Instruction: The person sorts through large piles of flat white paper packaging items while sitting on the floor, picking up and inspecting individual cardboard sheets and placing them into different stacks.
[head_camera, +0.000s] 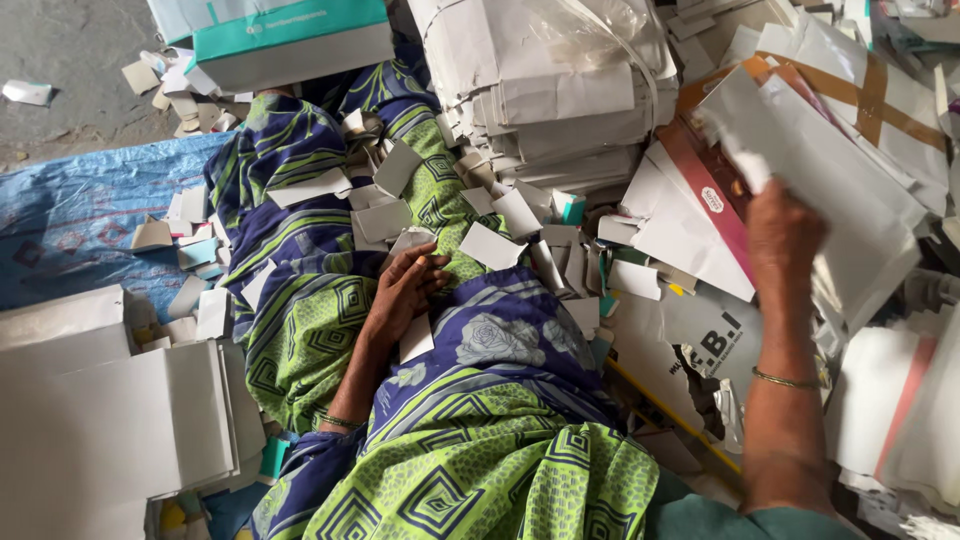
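My left hand (402, 292) rests in my lap on the green and blue patterned cloth (470, 450), fingers loosely spread over small white card scraps (416, 338). It grips nothing that I can see. My right hand (785, 238) reaches out to the right and is closed on a large grey-white cardboard sheet (830, 170), blurred by movement. That sheet lies against a pile of flattened cartons with a red-edged one (708, 195) just left of it.
A tied bundle of white card (560, 80) stands at the top centre. A teal and white box (290, 45) sits at the upper left. Stacked white sheets (110, 420) lie at the lower left on a blue tarp (80, 215). Offcuts litter the lap and floor.
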